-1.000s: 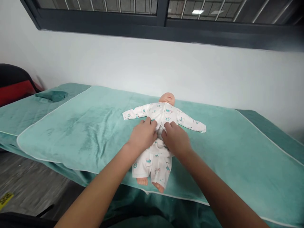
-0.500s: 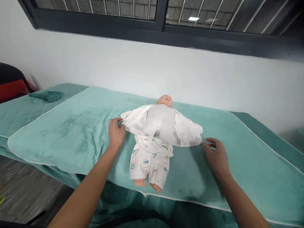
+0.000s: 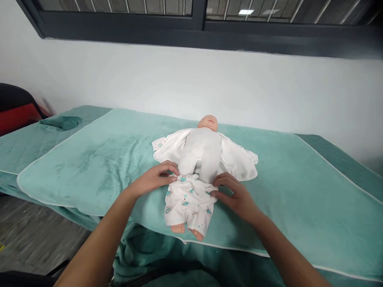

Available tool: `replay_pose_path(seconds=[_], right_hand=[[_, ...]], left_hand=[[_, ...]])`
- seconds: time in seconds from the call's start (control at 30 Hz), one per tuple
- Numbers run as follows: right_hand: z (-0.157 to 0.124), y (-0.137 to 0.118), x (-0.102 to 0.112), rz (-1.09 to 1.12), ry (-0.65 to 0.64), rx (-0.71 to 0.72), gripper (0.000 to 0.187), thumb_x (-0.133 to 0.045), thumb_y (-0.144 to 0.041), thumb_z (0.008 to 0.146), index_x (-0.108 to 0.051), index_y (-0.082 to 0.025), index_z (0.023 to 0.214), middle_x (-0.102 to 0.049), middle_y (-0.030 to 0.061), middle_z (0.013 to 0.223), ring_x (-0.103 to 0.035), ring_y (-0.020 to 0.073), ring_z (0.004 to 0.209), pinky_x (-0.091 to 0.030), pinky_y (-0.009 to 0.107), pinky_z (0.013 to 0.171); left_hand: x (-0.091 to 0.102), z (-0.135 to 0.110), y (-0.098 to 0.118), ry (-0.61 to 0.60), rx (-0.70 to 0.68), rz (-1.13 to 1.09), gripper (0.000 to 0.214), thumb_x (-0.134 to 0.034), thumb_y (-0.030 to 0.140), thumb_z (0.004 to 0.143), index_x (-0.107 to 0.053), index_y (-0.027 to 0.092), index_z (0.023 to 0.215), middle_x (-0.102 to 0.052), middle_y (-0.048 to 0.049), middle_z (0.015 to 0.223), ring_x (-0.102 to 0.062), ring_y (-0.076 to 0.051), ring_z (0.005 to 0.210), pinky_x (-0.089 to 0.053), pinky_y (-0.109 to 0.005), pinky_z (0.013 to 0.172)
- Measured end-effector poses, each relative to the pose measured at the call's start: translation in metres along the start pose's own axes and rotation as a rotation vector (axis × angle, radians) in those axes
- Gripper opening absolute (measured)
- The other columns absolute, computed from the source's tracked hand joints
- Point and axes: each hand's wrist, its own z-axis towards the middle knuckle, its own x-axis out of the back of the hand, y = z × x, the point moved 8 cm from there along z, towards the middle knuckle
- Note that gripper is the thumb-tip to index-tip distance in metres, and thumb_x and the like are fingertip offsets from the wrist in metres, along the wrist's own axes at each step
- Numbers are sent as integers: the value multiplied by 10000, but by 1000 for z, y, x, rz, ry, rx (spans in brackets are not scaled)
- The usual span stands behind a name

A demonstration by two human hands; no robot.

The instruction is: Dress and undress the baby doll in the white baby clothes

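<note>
A baby doll [image 3: 204, 145] lies on its back, head toward the wall and feet toward me. Its white shirt [image 3: 239, 159] is spread wide open on both sides, baring the grey-white cloth torso. Patterned white pants [image 3: 189, 199] cover the lower legs, with the waistband down around the thighs. My left hand [image 3: 157, 176] pinches the waistband at its left end. At the right end, my right hand [image 3: 233, 195] has thumb and fingers closed on the waistband edge. Two bare feet [image 3: 177, 228] stick out of the pant legs.
A green plush cover [image 3: 89, 159] with white piping lies over the bed, with a face hole [image 3: 61, 122] at the left. Behind stands a white wall [image 3: 149, 79] below a dark window frame [image 3: 125, 30]. A black and red chair [image 3: 18, 109] is at far left.
Both hands have moved inward from the spread shirt sides to the pants and taken hold of the waistband. The waistband's bunched cloth has been drawn up slightly.
</note>
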Motion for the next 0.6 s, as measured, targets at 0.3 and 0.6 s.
replay_pose_path(seconds=[0.3,0.6], right_hand=[[-4,-35,-6,-279,35,142,107,-622,-277,933,-628,-250,1036,-640,77,1025,-607,221,951,-529,382,805],[14,-7,14,-368,202,-76,98,-520,-276,950,-503,-234,863,-584,16,840,-561,152,695,-438,285,620]], left_hand=[[-3,0,11,66,-29,62,153,-708,368,772,-666,229,820,-599,-46,1145,-584,-237,1113,-443,-370,1030],[-2,11,8,431,-41,10,131,-573,346,885,-553,220,856,-613,-87,1353,-574,-250,1232,-434,-390,1047]])
